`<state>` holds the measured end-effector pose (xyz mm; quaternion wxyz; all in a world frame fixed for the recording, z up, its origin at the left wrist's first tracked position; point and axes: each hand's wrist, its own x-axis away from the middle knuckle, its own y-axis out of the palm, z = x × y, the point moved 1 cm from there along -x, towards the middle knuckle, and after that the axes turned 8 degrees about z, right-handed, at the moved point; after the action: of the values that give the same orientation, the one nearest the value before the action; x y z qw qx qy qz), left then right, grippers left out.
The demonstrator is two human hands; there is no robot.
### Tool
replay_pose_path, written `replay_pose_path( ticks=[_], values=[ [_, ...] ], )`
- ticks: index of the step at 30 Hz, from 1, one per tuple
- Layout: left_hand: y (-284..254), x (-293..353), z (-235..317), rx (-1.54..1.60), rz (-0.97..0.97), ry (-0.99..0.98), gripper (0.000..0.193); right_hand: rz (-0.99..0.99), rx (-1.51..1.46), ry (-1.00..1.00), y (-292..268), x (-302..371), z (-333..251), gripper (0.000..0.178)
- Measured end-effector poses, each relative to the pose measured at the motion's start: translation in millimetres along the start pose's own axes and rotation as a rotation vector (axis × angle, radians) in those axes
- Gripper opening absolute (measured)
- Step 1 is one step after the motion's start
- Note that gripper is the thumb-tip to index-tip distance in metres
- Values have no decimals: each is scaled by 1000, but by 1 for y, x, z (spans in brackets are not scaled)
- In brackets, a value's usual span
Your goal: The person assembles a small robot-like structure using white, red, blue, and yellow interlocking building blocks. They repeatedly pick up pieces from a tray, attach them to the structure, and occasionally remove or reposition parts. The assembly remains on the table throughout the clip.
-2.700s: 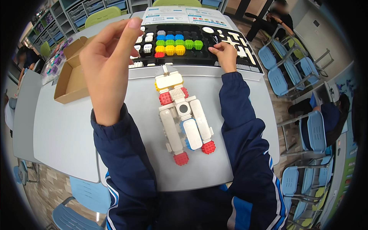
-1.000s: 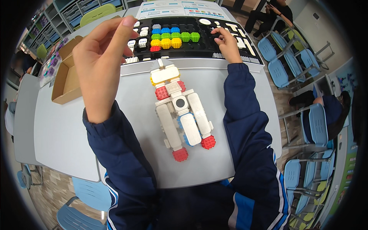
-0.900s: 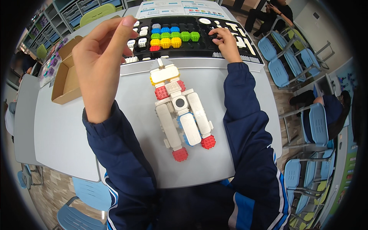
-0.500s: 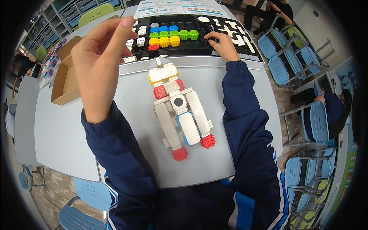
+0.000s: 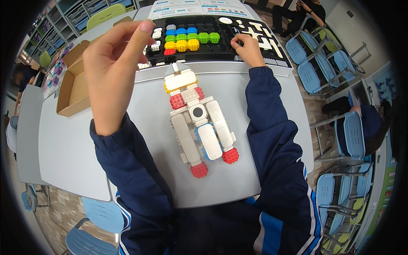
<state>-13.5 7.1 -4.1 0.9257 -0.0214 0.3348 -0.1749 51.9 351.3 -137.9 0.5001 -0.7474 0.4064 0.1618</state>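
A model built of white, red, yellow and blue blocks (image 5: 208, 140) lies on the grey table in front of me, with a grey pointed piece at its far end. Above the table to its left, my left hand (image 5: 111, 70) is raised with thumb and fingers curled together; whatever it may hold is hidden. My right hand (image 5: 250, 51) reaches over the black parts tray (image 5: 212, 53), its thumb and index finger pinched at a compartment right of the coloured blocks. What lies between those fingertips is too small to make out. Green blocks (image 5: 209, 38) and yellow blocks (image 5: 182, 45) sit in rows in the tray.
White connector pieces (image 5: 257, 32) fill the tray's right part. Behind the tray lies a printed sheet (image 5: 204, 8). An open cardboard box (image 5: 73, 91) stands at the left. Blue chairs (image 5: 304, 70) line the right side, where other people sit.
My right hand has shifted slightly right within the tray, its fingers drawn closer together. My left hand has moved a little to the right. The model lies still.
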Motion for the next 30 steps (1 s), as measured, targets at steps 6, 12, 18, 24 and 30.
replay_pose_path(
  ticks=[6,12,18,24,30],
  values=[
    [3,0,2,31,5,14,27,26,3,-26,2,0,3,16],
    [7,1,3,10,-20,16,26,-15,-24,134,9,-4,9,20],
    [9,2,1,-28,-31,-13,26,52,54,70,10,-3,4,20],
    [12,2,-1,-51,-41,-38,28,111,144,-88,15,-4,9,15],
    [12,3,-1,-83,-60,-45,28,136,243,-39,13,0,8,17]
  ],
)
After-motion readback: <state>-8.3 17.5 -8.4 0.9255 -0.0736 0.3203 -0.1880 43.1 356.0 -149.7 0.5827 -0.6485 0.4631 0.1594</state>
